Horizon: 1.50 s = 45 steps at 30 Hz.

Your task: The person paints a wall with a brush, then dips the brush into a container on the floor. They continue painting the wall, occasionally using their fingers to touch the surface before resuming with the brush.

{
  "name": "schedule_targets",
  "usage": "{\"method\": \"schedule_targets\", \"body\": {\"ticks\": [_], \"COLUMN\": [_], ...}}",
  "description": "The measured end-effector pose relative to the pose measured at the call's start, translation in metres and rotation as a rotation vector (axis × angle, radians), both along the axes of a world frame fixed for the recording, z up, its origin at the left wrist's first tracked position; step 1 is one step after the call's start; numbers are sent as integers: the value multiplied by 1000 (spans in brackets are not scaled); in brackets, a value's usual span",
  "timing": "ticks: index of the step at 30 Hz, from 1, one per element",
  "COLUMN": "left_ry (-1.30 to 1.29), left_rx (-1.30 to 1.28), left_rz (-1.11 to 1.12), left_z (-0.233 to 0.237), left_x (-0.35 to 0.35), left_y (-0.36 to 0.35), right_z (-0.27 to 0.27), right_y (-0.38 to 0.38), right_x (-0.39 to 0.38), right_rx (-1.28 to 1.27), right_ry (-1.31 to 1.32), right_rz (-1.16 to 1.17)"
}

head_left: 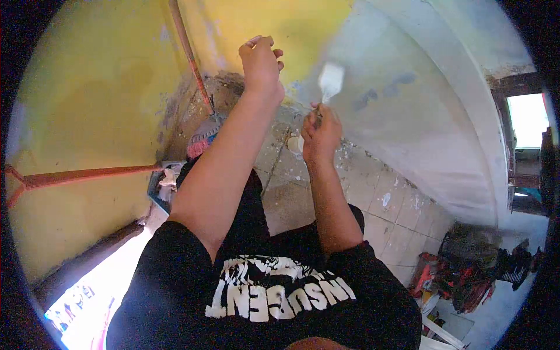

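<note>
Two tones on the walls: the pale, grey-white wall (408,116) carries bluish-grey smudges; yellow covers the left wall (99,105) and the upper part beside the pale area. Judged part-way, with patchy, uneven finish. Worn, stained patches run along the wall bases; white spatters dot the beige floor tiles (379,201).

Right hand (324,137): fingers closed round the handle of a broad, flat, white-headed tool (331,79), head upward, near the pale wall; contact unclear. Head blurred, type uncertain.

Left hand (261,64): raised near the yellow area, fingers partly curled; nothing seen in them, but the palm is hidden, so cannot tell.

Containers: blue-grey, hard-sided tray (154,192) by the left wall, a crumpled whitish item (169,178) inside. Small, round, off-white object (294,144) on the floor beyond the right forearm; cup or lid, contents unreadable.
</note>
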<state>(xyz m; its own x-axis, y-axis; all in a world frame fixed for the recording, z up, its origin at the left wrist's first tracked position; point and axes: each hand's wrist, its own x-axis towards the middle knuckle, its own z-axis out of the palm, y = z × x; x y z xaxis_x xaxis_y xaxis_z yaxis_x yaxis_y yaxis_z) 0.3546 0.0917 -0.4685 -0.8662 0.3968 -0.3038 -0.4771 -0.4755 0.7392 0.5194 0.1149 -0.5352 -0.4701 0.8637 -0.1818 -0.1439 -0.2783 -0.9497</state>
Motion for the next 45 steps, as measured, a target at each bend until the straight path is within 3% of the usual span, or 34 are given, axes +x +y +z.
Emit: {"method": "schedule_targets", "body": {"ticks": [1,2,5,7,8,11,13,16,19,21,22,23,25,26,33,38,41,44,45], "left_ry": [8,3,-41,-5,-4,-11,6,-5,-51,-46,-43,-33,-61,-52,-68,-33,-31,-79,-64], "left_rx": [7,6,-4,20,19,-1,53,72,80,78,83,92,94,104,79,57,63,14,13], "left_rz": [-9,-8,18,2,-1,-17,-27,-42,-58,-76,-83,-86,-65,-66,-17,-22,-16,9,1], "left_z": [0,1,-2,-8,-7,-3,-3,4,8,6,5,7,7,10,7,4,6,5,5], "left_x": [0,0,1,0,1,4,9,16,18,15,13,12,12,11,6,-1,-1,-1,-1], "left_y": [0,2,6,7,7,7,7,6,5,4,3,2,0,-1,-7,-8,-5,-2,-3], "right_z": [12,11,-9,-81,-123,-266,-418,-258,-245,-383,-449,-411,-324,-307,-277,-183,-139,-75,-54], "right_y": [-8,-8,4,38,48,59,80,26,31,87,114,108,93,89,101,90,81,52,36], "right_x": [5,5,4,-8,-8,-7,-7,-15,-25,-20,-18,-24,-38,-40,-46,-39,-25,-8,-3], "right_rx": [-155,-156,44,1013,1200,636,221,-742,-730,-111,218,-125,-793,-870,-897,-806,-724,-599,-297], "right_ry": [222,217,286,-492,-613,-442,-234,12,63,-216,-302,-270,-104,-63,80,31,157,184,51], "right_rz": [-61,-62,17,-172,-207,-32,50,-99,-143,333,448,351,-126,-200,-173,-188,-113,7,30]}}
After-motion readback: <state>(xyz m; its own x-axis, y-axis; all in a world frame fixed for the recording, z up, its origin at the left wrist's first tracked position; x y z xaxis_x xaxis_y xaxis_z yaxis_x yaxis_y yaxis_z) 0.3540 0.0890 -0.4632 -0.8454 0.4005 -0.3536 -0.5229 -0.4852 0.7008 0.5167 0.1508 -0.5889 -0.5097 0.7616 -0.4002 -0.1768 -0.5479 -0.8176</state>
